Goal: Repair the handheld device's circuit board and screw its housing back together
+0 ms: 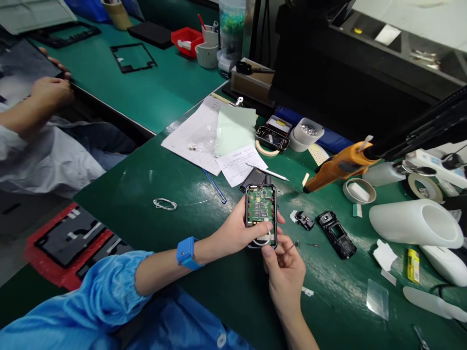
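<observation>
An opened handheld radio [261, 206], with a black case, a stub at its top and a green circuit board exposed, is held above the bench. My left hand [239, 231] is closed around it from the left, thumb lying over the lower part of the board. A white looped piece shows at its bottom end. My right hand [286, 270] is closed at the lower right corner, thumb tip against the case edge. A thin dark thing shows at its curled fingers, too small to name. A black case [251, 180] lies just behind the radio.
Right of my hands lie a black housing [336, 234] and a small black part [304, 220]. An orange electric screwdriver [339, 165] hangs beyond. Papers [195, 133], a blue pen [214, 185] and coiled wire [165, 204] lie leftward. Another person's hand [53, 92] is at the far left.
</observation>
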A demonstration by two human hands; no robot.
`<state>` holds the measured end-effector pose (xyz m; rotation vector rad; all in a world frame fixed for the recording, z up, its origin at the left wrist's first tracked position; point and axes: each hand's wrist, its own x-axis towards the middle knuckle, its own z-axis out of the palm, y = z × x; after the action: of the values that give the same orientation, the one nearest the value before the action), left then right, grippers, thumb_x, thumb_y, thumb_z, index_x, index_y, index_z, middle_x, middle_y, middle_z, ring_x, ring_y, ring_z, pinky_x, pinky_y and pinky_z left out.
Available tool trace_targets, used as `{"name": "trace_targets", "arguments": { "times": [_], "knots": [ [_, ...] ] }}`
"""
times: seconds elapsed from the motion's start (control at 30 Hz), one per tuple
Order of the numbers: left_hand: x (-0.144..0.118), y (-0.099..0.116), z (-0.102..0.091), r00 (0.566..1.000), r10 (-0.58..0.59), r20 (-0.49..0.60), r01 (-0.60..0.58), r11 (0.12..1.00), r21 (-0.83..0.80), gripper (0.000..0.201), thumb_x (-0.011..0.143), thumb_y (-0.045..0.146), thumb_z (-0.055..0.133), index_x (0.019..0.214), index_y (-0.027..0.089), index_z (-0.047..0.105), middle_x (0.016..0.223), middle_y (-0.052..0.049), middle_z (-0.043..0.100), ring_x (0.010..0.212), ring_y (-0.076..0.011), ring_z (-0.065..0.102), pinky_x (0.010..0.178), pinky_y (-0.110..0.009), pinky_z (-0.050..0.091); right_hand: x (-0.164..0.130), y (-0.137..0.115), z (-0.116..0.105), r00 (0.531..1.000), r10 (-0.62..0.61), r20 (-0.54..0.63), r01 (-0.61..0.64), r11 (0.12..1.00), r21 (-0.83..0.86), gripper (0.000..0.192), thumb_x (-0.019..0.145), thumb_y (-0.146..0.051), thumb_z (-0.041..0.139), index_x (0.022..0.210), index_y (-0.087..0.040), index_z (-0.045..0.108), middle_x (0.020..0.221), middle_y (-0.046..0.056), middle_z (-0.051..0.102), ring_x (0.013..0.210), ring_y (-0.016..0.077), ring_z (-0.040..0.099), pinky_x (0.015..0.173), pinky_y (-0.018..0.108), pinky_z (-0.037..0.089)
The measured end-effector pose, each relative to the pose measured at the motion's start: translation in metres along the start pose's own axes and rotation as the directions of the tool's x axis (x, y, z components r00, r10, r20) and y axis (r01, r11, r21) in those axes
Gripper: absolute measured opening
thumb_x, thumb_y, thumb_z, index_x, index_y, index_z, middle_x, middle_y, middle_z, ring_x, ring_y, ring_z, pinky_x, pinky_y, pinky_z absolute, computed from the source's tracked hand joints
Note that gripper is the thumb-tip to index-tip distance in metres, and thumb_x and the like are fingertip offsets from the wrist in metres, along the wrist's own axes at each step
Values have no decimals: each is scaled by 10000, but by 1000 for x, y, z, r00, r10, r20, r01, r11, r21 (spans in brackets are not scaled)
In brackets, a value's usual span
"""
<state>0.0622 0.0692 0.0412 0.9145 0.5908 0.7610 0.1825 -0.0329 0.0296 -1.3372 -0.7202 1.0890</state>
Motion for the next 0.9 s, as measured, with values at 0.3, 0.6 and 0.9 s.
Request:
{"name": "trace_targets", "arguments": {
  "times": [0.3,0.6,0.9],
  "knots": [
    [2,-1,0,1000,2,0,-2,1000,-9,498,859,379,955,1144,194,592,1070,-94,830,869,-212,815,820,-337,672,1,-3,4,1000,-11,-17,11,1000,14,561,807,-697,944,930,-239,645,550,-119,436,442,46,270,419,179,292],
    [3,-7,-5,1000,25,2,-25,1000,8,437,901,297,884,1205,194,589,1077,-99,835,900,-225,824,829,-350,668,3,-4,5,1000,4,-15,-4,1000,6,578,790,-702,956,924,-238,638,527,-125,432,439,44,283,409,168,236],
    [2,-5,-4,998,56,-16,-55,997,49,472,840,238,890,1157,202,542,980,-54,813,837,-203,811,788,-328,661,2,-1,8,1000,12,3,-12,1000,-5,599,772,-740,947,932,-250,642,541,-134,426,431,57,278,472,217,432]
  ]
}}
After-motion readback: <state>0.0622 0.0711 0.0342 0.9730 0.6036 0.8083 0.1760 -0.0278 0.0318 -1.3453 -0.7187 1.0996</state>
